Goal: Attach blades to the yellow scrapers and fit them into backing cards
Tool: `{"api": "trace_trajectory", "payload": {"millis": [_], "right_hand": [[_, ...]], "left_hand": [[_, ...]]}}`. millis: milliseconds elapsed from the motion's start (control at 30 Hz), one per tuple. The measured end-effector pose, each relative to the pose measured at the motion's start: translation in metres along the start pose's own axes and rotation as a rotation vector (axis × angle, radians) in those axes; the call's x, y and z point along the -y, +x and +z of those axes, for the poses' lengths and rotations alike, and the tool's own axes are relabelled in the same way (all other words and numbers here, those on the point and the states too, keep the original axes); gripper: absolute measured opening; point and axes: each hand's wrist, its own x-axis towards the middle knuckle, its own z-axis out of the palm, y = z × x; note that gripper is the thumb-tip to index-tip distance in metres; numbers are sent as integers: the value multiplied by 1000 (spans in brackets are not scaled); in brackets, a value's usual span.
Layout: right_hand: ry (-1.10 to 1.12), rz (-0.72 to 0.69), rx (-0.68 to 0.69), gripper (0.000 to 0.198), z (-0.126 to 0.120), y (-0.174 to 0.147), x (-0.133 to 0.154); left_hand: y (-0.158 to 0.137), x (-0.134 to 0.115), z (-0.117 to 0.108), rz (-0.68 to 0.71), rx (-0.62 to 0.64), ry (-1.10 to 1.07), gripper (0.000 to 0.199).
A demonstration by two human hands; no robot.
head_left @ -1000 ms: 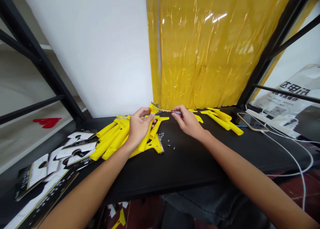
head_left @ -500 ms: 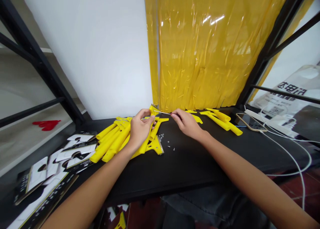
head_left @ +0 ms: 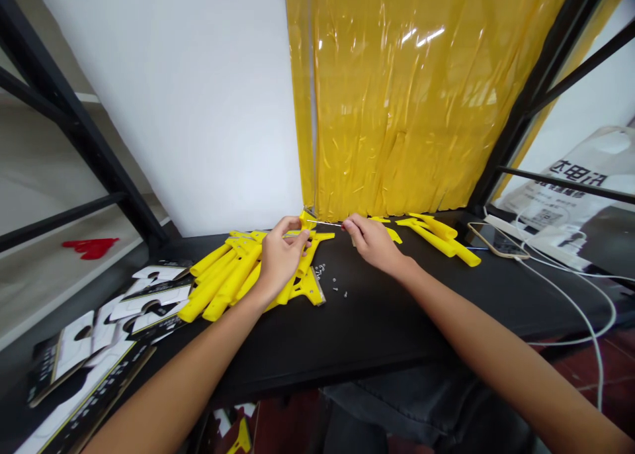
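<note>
My left hand (head_left: 284,252) is closed around a yellow scraper (head_left: 306,218), its head pointing up and its handle mostly hidden by my fingers. From the right, my right hand (head_left: 370,241) grips a screwdriver (head_left: 325,223); the thin metal shaft reaches to the scraper's head. Most of its handle is covered by my fist. Under and beside my left hand lies a pile of yellow scrapers (head_left: 225,275), one with a metal blade edge facing right. Several small screws and nuts (head_left: 320,270) are scattered on the black table (head_left: 377,328) between my forearms.
More yellow scraper parts (head_left: 441,239) lie at the back right, near a phone (head_left: 501,239) with white cables (head_left: 570,272). Printed cards (head_left: 104,335) are spread at the left. Black frame posts (head_left: 74,116) flank the table, and a yellow plastic curtain (head_left: 407,110) hangs behind.
My right hand has shifted very slightly to the right and turned a little on the screwdriver. My left hand keeps the scraper in nearly the same place.
</note>
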Motion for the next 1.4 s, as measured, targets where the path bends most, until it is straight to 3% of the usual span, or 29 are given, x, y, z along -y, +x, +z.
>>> {"api": "trace_trajectory", "payload": {"millis": [267, 533, 800, 967, 1200, 1400], "right_hand": [[49, 25, 22, 22, 2, -2, 0], [-9, -10, 67, 38, 3, 0, -3], [29, -31, 91, 30, 0, -1, 3], [126, -51, 125, 38, 3, 1, -5], [190, -147, 70, 33, 12, 2, -20], [211, -185, 72, 33, 16, 2, -22]], "left_hand": [[0, 0, 1, -2, 5, 10, 25], [-3, 3, 2, -5, 23, 43, 27], [-2, 2, 0, 35, 12, 61, 28], [-2, -4, -5, 188, -22, 214, 24], [-13, -21, -3, 512, -70, 389, 13], [-23, -21, 2, 585, -21, 398, 13]]}}
